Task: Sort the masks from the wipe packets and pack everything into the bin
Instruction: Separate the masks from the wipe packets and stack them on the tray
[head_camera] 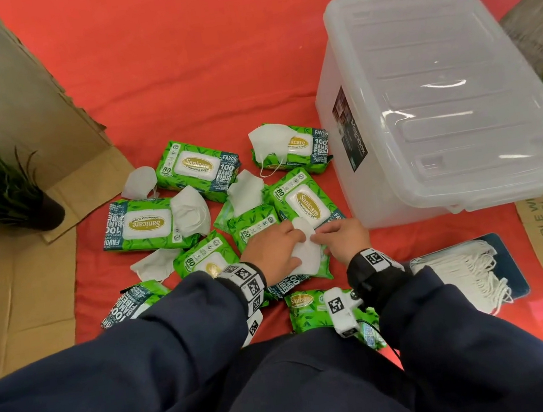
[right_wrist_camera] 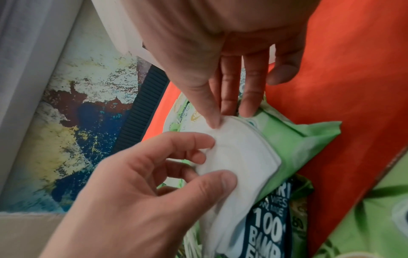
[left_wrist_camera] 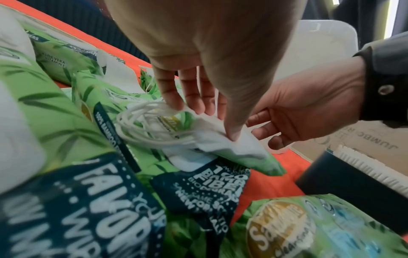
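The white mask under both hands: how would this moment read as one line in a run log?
step: sorting | left hand: pinching white mask | right hand: pinching the same mask | mask: lying on wipe packet | bin: lid on

Both arms reaching forward, left hand (head_camera: 274, 252) and right hand (head_camera: 345, 237) close together, fingers extended downward, pinching grip

Three viewpoints, one shared spot.
Head view: high, facing steeply down and forward over the red cloth (head_camera: 195, 60). Left wrist: close, low, aimed toward 2 o'clock along the left hand (left_wrist_camera: 209, 52). Right wrist: closer, aimed toward 10 o'clock along the right hand (right_wrist_camera: 220, 43). Shared by all: the white mask (head_camera: 307, 249) (both hands touching it).
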`<action>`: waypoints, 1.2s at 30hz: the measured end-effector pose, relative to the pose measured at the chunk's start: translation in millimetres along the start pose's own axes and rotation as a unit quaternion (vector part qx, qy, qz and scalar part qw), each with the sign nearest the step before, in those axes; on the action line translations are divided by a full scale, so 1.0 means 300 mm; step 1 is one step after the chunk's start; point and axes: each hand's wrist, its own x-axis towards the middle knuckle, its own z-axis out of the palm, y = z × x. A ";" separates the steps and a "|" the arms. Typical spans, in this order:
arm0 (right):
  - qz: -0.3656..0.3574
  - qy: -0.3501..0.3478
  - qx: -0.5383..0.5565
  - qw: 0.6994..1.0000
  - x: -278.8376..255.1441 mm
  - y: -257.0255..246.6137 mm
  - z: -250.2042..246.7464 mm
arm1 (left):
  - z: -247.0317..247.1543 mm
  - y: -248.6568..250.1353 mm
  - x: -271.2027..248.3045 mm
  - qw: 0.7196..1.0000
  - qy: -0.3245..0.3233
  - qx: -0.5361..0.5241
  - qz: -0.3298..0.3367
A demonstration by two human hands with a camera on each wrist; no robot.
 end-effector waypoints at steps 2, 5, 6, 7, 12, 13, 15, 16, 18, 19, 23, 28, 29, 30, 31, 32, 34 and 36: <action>0.006 -0.012 0.001 1.000 0.010 0.003 -0.001 | 0.004 0.000 0.000 1.000 0.005 0.002 0.007; 0.008 -0.029 0.022 0.999 0.009 -0.003 -0.008 | 0.012 -0.003 0.002 0.999 0.014 0.016 0.026; 0.009 -0.032 0.032 0.999 0.011 -0.002 -0.009 | 0.015 -0.004 0.003 0.999 0.021 0.021 0.034; 0.012 -0.035 0.041 0.998 0.011 -0.003 -0.011 | 0.018 -0.004 0.003 0.998 0.029 0.023 0.042; 0.035 -0.018 0.053 0.998 0.005 0.001 -0.006 | 0.035 -0.002 -0.001 0.998 0.039 0.020 0.050; 0.032 -0.011 0.047 0.998 0.006 0.005 -0.003 | 0.033 -0.003 0.001 0.998 0.032 0.021 0.048; 0.024 -0.012 0.023 0.999 0.013 0.010 0.002 | 0.021 -0.011 0.012 0.999 0.015 0.012 0.048; 0.019 -0.017 0.012 1.000 0.019 0.008 0.004 | 0.007 -0.020 0.018 0.999 0.012 -0.014 0.048; -0.008 -0.022 -0.020 1.000 0.033 -0.009 0.003 | -0.036 -0.055 0.030 0.994 0.044 -0.096 0.030; -0.031 -0.020 -0.039 0.999 0.036 -0.029 -0.003 | -0.064 -0.082 0.036 0.989 0.074 -0.129 0.008; -0.107 -0.008 -0.024 0.994 0.069 -0.171 -0.021 | -0.177 -0.239 0.068 0.971 0.161 -0.132 -0.119; -0.140 -0.014 0.029 0.990 0.190 -0.428 0.013 | -0.251 -0.353 0.139 0.989 0.110 0.004 -0.096; -0.176 -0.002 -0.007 0.984 0.220 -0.486 0.022 | -0.264 -0.358 0.160 0.992 0.098 0.031 -0.076; -0.210 0.011 -0.047 0.977 0.252 -0.543 0.032 | -0.279 -0.358 0.186 0.993 0.087 0.054 -0.063; -0.235 0.024 -0.084 0.968 0.287 -0.596 0.043 | -0.294 -0.354 0.212 0.993 0.076 0.075 -0.058; -0.249 0.031 -0.116 0.961 0.324 -0.642 0.055 | -0.310 -0.347 0.239 0.992 0.063 0.093 -0.054; -0.253 0.030 -0.175 0.951 0.395 -0.713 0.076 | -0.337 -0.326 0.288 0.991 0.027 0.122 -0.049; -0.238 0.005 -0.239 0.942 0.462 -0.751 0.092 | -0.349 -0.307 0.328 0.987 -0.015 0.150 -0.051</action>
